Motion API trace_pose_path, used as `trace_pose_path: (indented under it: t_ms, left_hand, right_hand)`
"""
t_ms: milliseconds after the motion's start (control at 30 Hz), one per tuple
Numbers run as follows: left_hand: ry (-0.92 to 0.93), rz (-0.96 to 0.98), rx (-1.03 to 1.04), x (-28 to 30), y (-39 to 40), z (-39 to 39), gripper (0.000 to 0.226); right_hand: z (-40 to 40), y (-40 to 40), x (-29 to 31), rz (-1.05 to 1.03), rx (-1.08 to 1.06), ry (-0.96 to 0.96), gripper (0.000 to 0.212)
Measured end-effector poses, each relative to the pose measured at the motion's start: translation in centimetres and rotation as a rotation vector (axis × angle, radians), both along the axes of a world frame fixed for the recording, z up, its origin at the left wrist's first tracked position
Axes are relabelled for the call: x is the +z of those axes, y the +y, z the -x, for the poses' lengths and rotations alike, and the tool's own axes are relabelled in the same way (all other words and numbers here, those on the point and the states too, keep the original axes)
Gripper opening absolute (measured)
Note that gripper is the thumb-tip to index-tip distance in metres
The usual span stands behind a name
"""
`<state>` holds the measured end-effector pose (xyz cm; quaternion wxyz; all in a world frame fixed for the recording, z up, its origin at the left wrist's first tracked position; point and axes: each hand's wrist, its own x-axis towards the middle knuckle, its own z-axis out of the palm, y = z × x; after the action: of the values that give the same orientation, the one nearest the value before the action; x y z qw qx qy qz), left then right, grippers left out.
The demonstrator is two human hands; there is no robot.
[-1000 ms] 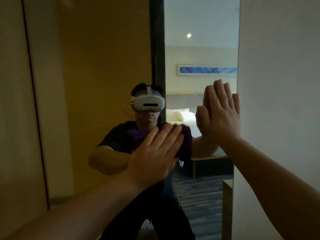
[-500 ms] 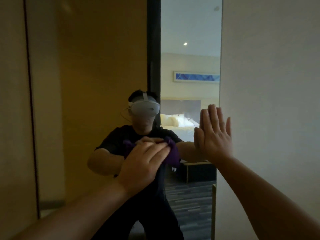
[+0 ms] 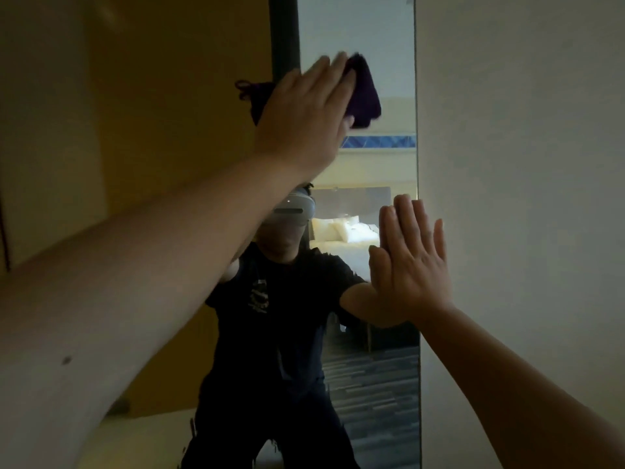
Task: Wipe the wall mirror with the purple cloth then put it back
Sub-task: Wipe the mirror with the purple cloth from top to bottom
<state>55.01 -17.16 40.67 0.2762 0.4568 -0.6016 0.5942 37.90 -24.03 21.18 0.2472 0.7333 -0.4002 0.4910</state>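
The wall mirror [image 3: 355, 28] fills the middle and left of the view, and its right edge runs down beside a white wall. My left hand [image 3: 304, 120] is raised high and presses the purple cloth [image 3: 363, 93] flat against the upper glass with straight fingers. The cloth sticks out past my fingertips to the right, and the part under my palm is hidden. Lower down, my right hand [image 3: 409, 265] lies flat and open on the mirror's right edge, fingers pointing up.
The white wall [image 3: 524, 164] stands directly right of the mirror. The glass reflects a person in a headset and dark shirt, yellow-brown panels, and a bedroom with a bed and a striped carpet.
My left hand has swept the cloth from chest height up to the top of the glass. The cloth went from bunched to pressed flat. My right hand has stayed on the mirror's edge.
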Motion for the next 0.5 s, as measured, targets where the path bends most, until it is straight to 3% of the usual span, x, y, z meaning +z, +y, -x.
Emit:
trace_pose_path:
  t_ms: [267, 500]
  left_hand:
    - [-0.155, -0.166, -0.083, -23.0, 1.5, -1.2, 0.049]
    - [-0.21, -0.288, -0.027, -30.8, 1.9, -1.7, 0.057]
  right_hand:
    - [0.2, -0.6, -0.2, 0.067, 0.065, -0.051, 0.056]
    - [2.3, 0.6, 0.9, 0.068, 0.072, -0.073, 0.056]
